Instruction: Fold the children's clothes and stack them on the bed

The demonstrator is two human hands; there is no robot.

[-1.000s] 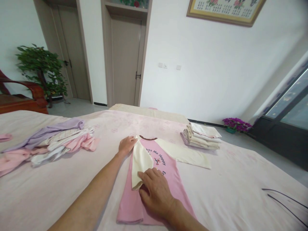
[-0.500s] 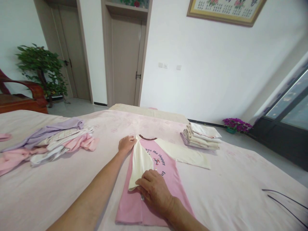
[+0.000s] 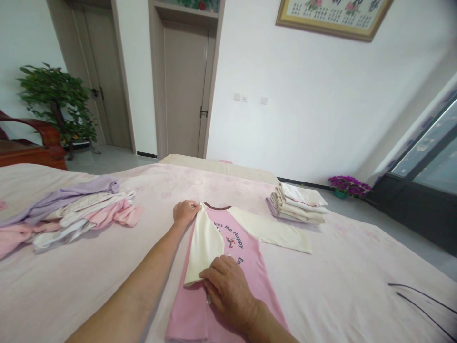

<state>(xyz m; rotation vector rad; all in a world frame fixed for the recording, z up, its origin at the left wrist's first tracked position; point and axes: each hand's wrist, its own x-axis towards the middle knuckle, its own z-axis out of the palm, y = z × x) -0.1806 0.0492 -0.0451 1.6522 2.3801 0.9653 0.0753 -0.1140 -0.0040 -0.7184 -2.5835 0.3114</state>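
A pink long-sleeved shirt (image 3: 250,267) with a dark collar, cream sleeves and printed lettering lies spread on the bed. Its left-hand cream sleeve (image 3: 206,238) is folded down over the front of the body, while the other sleeve (image 3: 282,233) stretches out flat to the right. At the shoulder beside the collar, my left hand (image 3: 184,212) is closed on the fabric. My right hand (image 3: 228,290) pinches the cuff end of the folded sleeve over the chest and hides part of the print.
Loose purple, white and pink clothes (image 3: 89,209) lie heaped on the left of the pink bedsheet (image 3: 342,281). A stack of folded clothes (image 3: 298,204) sits at the back right. Two thin dark cords or rods (image 3: 423,295) show at the right edge.
The folded sleeve's cuff has shifted slightly left, along with my right hand. My left hand stays at the shoulder. The whole view has moved a little.
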